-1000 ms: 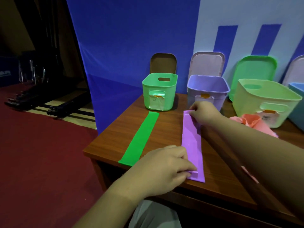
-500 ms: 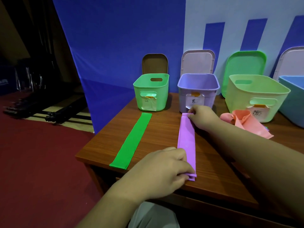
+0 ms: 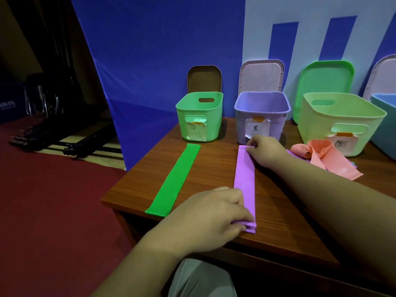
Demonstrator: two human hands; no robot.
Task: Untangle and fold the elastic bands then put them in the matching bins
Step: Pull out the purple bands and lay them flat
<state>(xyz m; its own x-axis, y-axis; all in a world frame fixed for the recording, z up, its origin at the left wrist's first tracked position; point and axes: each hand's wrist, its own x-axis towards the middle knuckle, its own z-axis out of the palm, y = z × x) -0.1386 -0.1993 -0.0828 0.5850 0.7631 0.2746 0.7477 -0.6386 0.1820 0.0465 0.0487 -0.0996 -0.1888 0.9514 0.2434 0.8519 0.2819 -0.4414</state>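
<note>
Head cam, purple band flat lengthwise on counter, far end just before purple bin, left hand grip pinching near end at counter edge, fingers curled, right hand grip pinching far end, forearm stretched fwd

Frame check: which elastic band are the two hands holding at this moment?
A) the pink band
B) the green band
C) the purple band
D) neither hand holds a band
C: the left hand grips the near end of the purple band and the right hand pinches its far end, while the green band lies flat and untouched beside it.
</note>
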